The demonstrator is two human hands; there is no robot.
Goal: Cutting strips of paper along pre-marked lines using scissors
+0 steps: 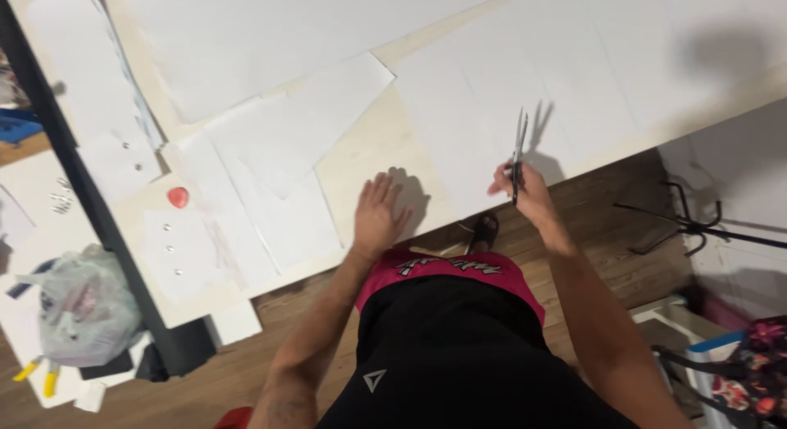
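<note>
Tabletop (373, 146) of pale wood fills most of the head view, running from the upper left down to its near edge above a brown wooden floor (623, 224). Large white paper sheets (525, 77) cover nearly all of it: one wide sheet lies along the right half, reaching the near edge, and several smaller sheets (287, 142) overlap at angles in the middle and to the left. A dark bar (90, 208) crosses the left side diagonally, and beside it on the floor sits a tied clear plastic bag (82, 306) stuffed with crumpled things. The person stands at the near edge in a black top with a pink band. The left hand (377, 216) rests palm down on the bare wood between the sheets, fingers spread flat and holding nothing. The right hand (518, 190) is raised just over the near edge of the wide sheet, fingers curled tight around the handles of a pair of scissors (519, 150); the blades point up and away, standing almost together with only a thin gap, above the paper, and throw a shadow on it. A small red lump (178, 197) lies on the sheets at left, well apart from both hands, with a few tiny metal studs (168, 249) near it.
</note>
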